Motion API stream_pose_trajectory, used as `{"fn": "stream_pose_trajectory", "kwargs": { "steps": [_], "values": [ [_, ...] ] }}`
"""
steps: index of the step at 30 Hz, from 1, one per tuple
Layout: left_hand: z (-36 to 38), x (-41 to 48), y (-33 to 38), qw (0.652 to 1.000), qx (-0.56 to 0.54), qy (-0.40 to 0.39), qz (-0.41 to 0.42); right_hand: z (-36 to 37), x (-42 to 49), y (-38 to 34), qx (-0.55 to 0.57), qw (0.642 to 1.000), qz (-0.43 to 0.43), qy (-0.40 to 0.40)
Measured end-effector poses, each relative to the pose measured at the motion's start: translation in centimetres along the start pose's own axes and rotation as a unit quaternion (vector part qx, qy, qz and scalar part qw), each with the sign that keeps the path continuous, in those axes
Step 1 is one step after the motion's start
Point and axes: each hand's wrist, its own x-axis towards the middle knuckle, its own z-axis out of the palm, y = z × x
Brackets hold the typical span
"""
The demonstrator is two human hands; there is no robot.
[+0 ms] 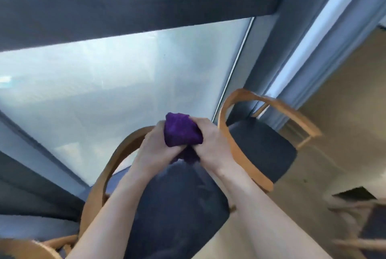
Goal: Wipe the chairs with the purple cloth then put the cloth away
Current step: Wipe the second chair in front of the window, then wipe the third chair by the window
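A bunched purple cloth [181,131] is held in the air between both hands, above the back of the near chair [175,206]. My left hand [155,146] grips its left side and my right hand [211,144] grips its right side, fingers curled into the fabric. The near chair has a dark seat and a curved wooden backrest. A second chair [261,150] of the same kind stands to the right, close to the window corner. Part of the cloth hangs hidden between my palms.
A large window [117,91] with a dark frame fills the view ahead. Grey curtains [309,39] hang at the right corner. Wooden floor [344,112] extends to the right. Parts of other wooden chairs show at the bottom left [25,248] and bottom right [359,221].
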Motion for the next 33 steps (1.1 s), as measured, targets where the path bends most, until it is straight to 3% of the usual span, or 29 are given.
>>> {"fn": "stream_pose_trajectory", "kwargs": {
  "steps": [4,8,14,24,27,30,33],
  "values": [
    [4.1,0.8,6.6,0.982,-0.163,-0.068,0.066,-7.8,-1.8,3.2,-0.021,0.996,-0.002,0.082],
    [10.4,2.2,12.8,0.973,-0.191,-0.059,0.113,-15.8,-4.7,6.9,-0.102,0.984,0.051,0.135],
    [22.0,0.8,20.7,0.969,-0.171,-0.075,0.161,-28.2,-11.3,11.1,0.047,0.994,0.098,0.019],
    [34.0,-2.8,29.3,0.965,-0.155,-0.099,0.187,-39.8,-18.7,17.3,0.200,0.975,0.099,-0.016],
    [36.3,-3.4,30.4,0.969,-0.140,-0.084,0.188,-40.4,-19.2,18.4,0.197,0.972,0.114,0.055],
    [38.1,-3.7,31.2,0.971,-0.123,-0.076,0.192,-40.2,-19.1,20.3,0.045,0.971,0.176,0.157],
    [39.0,-3.3,31.7,0.971,-0.102,-0.096,0.194,-40.9,-19.0,21.5,0.080,0.965,0.171,0.183]
  ]
}}
